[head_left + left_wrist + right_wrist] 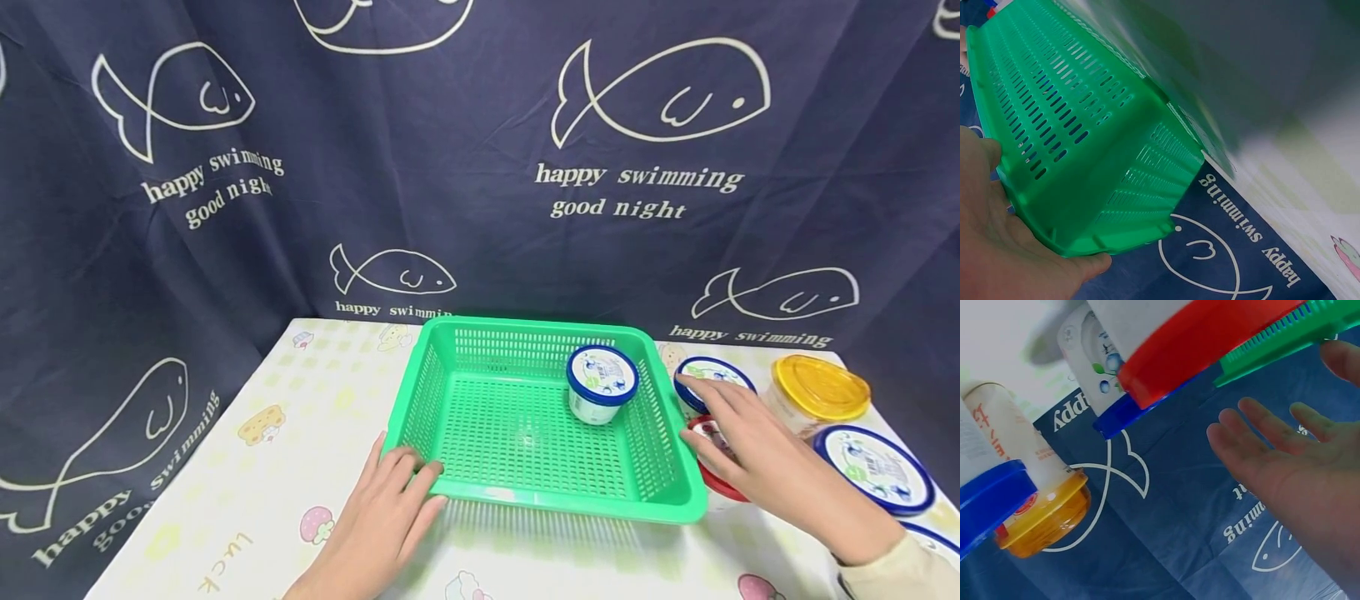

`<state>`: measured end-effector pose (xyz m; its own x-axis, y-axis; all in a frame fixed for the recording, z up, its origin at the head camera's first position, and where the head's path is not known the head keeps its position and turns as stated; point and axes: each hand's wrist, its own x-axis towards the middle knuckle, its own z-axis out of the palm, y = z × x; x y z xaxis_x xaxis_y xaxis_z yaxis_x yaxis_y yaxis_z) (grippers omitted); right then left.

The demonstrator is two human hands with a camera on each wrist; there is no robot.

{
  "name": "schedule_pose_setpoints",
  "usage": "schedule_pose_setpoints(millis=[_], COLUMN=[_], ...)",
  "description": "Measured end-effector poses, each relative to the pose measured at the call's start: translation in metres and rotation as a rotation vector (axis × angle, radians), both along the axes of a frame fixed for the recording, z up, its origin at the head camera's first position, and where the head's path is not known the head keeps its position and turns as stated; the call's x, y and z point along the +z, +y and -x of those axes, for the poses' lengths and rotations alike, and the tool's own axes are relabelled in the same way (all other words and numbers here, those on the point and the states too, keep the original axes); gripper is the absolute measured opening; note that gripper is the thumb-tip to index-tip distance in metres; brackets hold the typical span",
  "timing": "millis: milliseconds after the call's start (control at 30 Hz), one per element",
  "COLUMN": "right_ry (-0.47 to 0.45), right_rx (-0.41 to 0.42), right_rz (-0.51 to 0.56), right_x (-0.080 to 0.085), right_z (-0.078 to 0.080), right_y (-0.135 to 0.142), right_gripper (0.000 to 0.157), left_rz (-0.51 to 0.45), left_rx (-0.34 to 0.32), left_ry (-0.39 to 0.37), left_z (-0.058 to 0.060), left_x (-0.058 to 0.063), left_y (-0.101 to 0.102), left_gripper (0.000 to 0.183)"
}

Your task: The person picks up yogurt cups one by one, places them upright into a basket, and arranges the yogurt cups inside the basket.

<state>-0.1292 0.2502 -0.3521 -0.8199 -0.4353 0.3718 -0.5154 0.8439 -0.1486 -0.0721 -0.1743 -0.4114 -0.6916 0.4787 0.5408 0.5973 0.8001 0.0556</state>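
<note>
A green slotted plastic basket (525,498) sits on the table, with a small white tub with a blue lid (602,375) inside near its right wall. My left hand (390,508) grips the basket's near-left corner, fingers over the rim and thumb outside. Just beyond the right wall, my right hand (757,442) hovers with fingers spread over a red-lidded tub (723,483) and nothing in its grasp. Its fingertips overlap another blue-lidded tub (716,373) in the head view. The right wrist view shows the red lid (1204,347) close above those fingers.
At the right stand a jar with a yellow lid (825,387) and a larger blue-lidded tub (873,469). Another blue lid (930,542) is cut off by the frame edge. A dark blue curtain (487,167) hangs behind the patterned tablecloth (285,492).
</note>
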Motion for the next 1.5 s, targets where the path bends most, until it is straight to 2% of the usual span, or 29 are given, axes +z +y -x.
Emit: schedule_pose_setpoints(millis=[233,533,1033,1300,1500], right_ry=[0.011,0.005,-0.006,0.004,-0.012], right_rx=[0.009,0.018,-0.013,0.005,-0.028], right_rz=[0.04,0.033,-0.025,-0.041,-0.064], right_x=[-0.004,-0.01,-0.02,-0.023,-0.022], right_z=[-0.001,0.001,-0.003,-0.007,-0.012], right_y=[0.004,0.01,0.012,0.014,0.014], right_gripper=[0.066,0.077,0.054,0.058,0.058], left_rz=[0.0,-0.001,0.002,-0.003,-0.006], left_rx=[0.002,0.005,0.003,0.008,0.008], left_ry=[0.003,0.001,-0.001,-0.016,-0.031], left_z=[0.001,0.0,0.0,-0.001,-0.001], left_x=[0.002,0.001,0.004,0.006,0.005], left_y=[-0.001,0.0,0.0,0.001,0.001], left_gripper=[0.032,0.03,0.032,0.03,0.03])
